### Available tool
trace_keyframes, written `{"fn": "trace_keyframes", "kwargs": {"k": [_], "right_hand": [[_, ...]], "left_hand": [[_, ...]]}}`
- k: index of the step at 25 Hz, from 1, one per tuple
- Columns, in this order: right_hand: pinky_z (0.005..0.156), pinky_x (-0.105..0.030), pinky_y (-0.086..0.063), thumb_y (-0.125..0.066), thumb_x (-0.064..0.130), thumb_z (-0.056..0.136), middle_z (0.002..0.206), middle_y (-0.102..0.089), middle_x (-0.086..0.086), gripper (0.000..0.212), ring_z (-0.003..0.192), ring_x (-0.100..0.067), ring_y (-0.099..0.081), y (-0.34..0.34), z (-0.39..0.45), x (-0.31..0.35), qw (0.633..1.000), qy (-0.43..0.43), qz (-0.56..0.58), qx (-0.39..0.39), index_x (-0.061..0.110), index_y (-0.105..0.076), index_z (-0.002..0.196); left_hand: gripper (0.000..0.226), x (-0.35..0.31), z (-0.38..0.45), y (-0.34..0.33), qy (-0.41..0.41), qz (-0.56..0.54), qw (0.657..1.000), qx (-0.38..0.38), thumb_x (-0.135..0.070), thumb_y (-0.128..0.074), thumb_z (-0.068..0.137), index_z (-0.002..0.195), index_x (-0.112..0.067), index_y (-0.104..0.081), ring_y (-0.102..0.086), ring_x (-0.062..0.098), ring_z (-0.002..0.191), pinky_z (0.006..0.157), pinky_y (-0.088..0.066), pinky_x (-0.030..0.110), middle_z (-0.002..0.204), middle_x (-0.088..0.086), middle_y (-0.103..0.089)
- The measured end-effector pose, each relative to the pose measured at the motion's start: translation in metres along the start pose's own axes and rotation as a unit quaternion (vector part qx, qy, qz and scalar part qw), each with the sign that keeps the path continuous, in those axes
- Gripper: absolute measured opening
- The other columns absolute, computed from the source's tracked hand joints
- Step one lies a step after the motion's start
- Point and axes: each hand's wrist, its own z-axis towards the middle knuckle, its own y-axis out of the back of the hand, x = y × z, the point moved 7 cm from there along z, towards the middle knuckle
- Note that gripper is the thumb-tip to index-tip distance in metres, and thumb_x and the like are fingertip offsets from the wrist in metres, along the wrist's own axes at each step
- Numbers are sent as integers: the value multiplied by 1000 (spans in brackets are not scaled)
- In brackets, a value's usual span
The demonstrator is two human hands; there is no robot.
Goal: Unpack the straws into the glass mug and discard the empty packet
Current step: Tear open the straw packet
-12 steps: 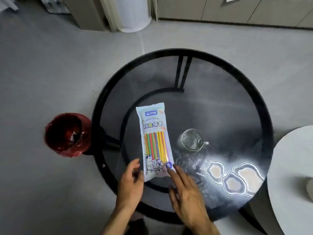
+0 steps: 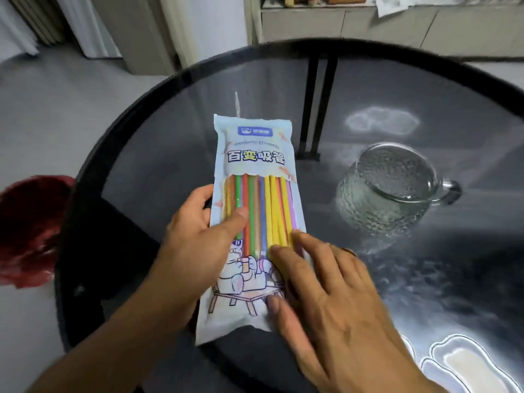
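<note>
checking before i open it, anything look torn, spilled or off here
Nothing stands out. The straw packet looks sealed and whole, gripped by the left hand with the right hand resting on it. The glass mug stands upright and empty on the table.

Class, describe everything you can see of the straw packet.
The straw packet is a long, pale blue plastic pouch, still sealed, with printed characters, a cartoon, and a clear window showing coloured straws. The left hand grips its left edge, thumb on top; the right hand lays its fingers on its lower right, above the glass table.
</note>
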Motion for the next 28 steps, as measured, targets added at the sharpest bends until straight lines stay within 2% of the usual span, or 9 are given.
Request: {"fn": "trace_keyframes", "kwargs": {"k": [5,9,15,16,18,20,23,26,28], "right_hand": [[94,-37,-45,-33,45,98,129,-50,9,36,108,-18,-54,27,-11,30,996,56,58,34,29,-52,123],[92,-24,-46,-48,30,96,129,-52,15,28,107,-4,-57,84,-31,23,966,-40,231,-111,30,-53,123],[80,-33,-54,-66,22,90,106,-69,10,25,87,-8,-65,73,-60,-12,888,-213,398,-91,26,-61,114],[71,-33,-52,-68,20,87,89,-71,8,10,75,-9,-62,75,-59,-18,881,-221,410,-83,20,-65,96],[61,-31,-45,-71,16,85,69,-63,-2,22,67,-15,-54,82,-60,-29,858,-233,446,-101,13,-56,69],[56,-33,-51,-68,11,87,70,-59,-13,28,71,-24,-58,78,-67,-29,795,-266,526,-144,11,-50,66],[59,-36,-56,-66,4,87,71,-61,-10,31,76,-24,-61,67,-64,-14,752,-245,590,-161,13,-48,64],[80,-36,-51,-64,2,81,85,-64,-12,21,84,-19,-62,74,-48,4,789,-133,591,-103,14,-56,65],[94,-39,-52,-54,0,79,109,-67,-12,24,105,-23,-65,72,-43,8,807,-90,582,-42,13,-71,88]], "left_hand": [[25,-1,-40,37,-4,-28,1000,2,-9,-65,89,107,-26,-62,-75,25,82,81,-58,52,95,3,-76],[31,-14,-89,74,-57,71,991,94,-7,-64,89,104,-33,-63,-74,25,83,81,-59,51,97,2,-76],[32,-41,-132,84,-214,343,894,194,-17,-66,87,113,-36,-60,-67,1,91,89,-55,33,102,-14,-71],[33,-44,-129,85,-236,373,882,167,-18,-65,86,113,-37,-59,-67,3,92,89,-54,34,103,-15,-69],[37,-60,-126,84,-321,450,833,11,-17,-63,84,114,-38,-57,-64,14,98,92,-49,36,109,-12,-67],[37,-73,-142,70,-422,421,790,-144,-13,-64,81,114,-30,-60,-61,20,99,92,-46,36,112,-7,-66],[24,-69,-167,11,-474,216,850,-80,-19,-67,81,105,-20,-65,-61,10,100,91,-48,29,108,-8,-64],[23,-57,-172,-22,-461,150,874,-26,-34,-65,83,102,-21,-68,-60,3,105,92,-48,24,110,-13,-62],[26,-53,-163,-21,-458,167,873,-36,-41,-65,80,99,-24,-71,-61,3,105,91,-49,23,112,-15,-64]]}}
